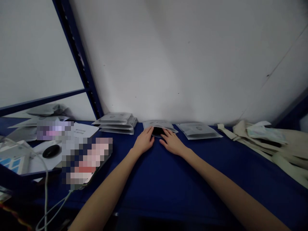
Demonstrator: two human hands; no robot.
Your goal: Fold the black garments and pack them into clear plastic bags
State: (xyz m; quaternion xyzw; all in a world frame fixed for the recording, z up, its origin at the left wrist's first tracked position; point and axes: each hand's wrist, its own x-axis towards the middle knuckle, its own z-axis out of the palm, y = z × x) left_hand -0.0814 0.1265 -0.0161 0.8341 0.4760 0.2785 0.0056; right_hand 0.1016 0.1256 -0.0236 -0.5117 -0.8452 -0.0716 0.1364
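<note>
Behind a blue tabletop [166, 186], a pale wall [154, 64] was seen. Against its foot the middle packet [161, 123] was laid, between a stack of similar packets [114, 119] and a single packet [199, 130]. Both arms were stretched out, with the left hand [143, 141] and the right hand [174, 142] placed at either side of the middle packet's near edge, where a dark patch [157, 131] was exposed. The fingers were extended and somewhat spread, the thumbs held apart from them; whether any film was pinched could not be told. The step in hand was judged to be the positioning or opening of that packet; next, an even, gentle hold on both sides seemed called for.
</note>
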